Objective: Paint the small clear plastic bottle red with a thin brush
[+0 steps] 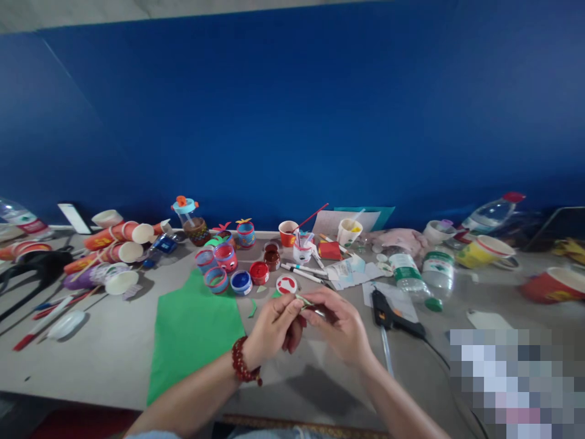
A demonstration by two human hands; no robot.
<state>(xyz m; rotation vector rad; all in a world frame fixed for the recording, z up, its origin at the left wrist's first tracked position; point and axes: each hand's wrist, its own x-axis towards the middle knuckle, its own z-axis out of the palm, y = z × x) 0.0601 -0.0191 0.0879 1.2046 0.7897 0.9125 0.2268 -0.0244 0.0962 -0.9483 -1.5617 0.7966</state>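
My left hand, with a red beaded bracelet on the wrist, pinches a small, thin, pale green piece. Opposite it, my right hand has its fingers closed at the same piece, close to my left fingertips. Something shiny and narrow shows under the right fingers, too small to name. Both hands are raised over the grey table. A green sheet lies to the left, partly behind my left forearm. A green scrap rests beside it.
A glue gun with a cord lies right of my hands. Beyond them stand a blue paint jar, a red paint jar and a red-stained lid. Clear bottles are at right, orange cups at left. A blue wall closes the back.
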